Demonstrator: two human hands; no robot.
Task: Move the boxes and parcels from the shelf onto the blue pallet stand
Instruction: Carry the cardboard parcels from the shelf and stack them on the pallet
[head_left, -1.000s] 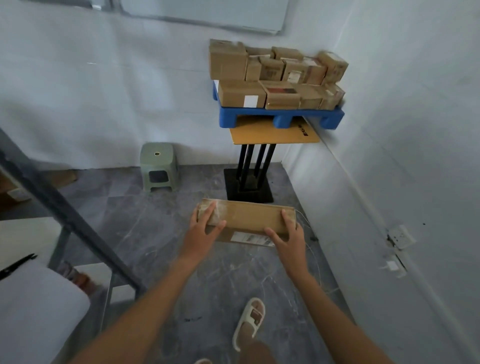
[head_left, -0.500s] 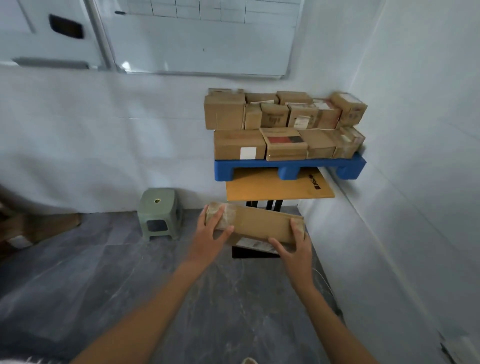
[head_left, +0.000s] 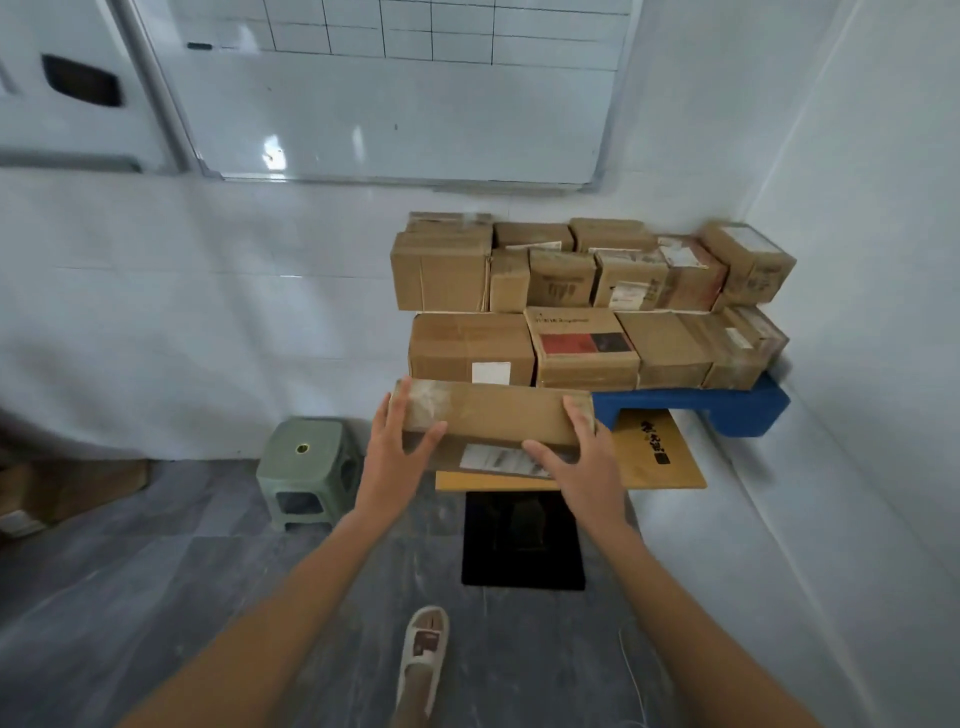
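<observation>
Our slippered foot (head_left: 422, 654) stands on grey, marble-veined floor tiles (head_left: 156, 597), just short of a flat black base plate (head_left: 523, 540). Both bare forearms reach forward; our left hand (head_left: 397, 452) and right hand (head_left: 582, 462) clasp the two ends of a long, flat cardboard box (head_left: 496, 418), fingers wrapped over its top edge and thumbs on the near face. Clear tape shines at its left end, and a white shipping label on its near side is too blurred to read. We hold the box just in front of the blue pallet stand (head_left: 727, 410), a moulded plastic slab sitting on a tan board (head_left: 654, 457) with dark printed characters we cannot make out. Two tiers of brown cardboard parcels (head_left: 571, 306) fill the pallet; one bears a red-and-black panel, another a blank white sticker. A sage-green plastic stool (head_left: 306, 467) sits to the left. On the white wall beyond hangs a glossy whiteboard (head_left: 395, 104) ruled with a grid.
</observation>
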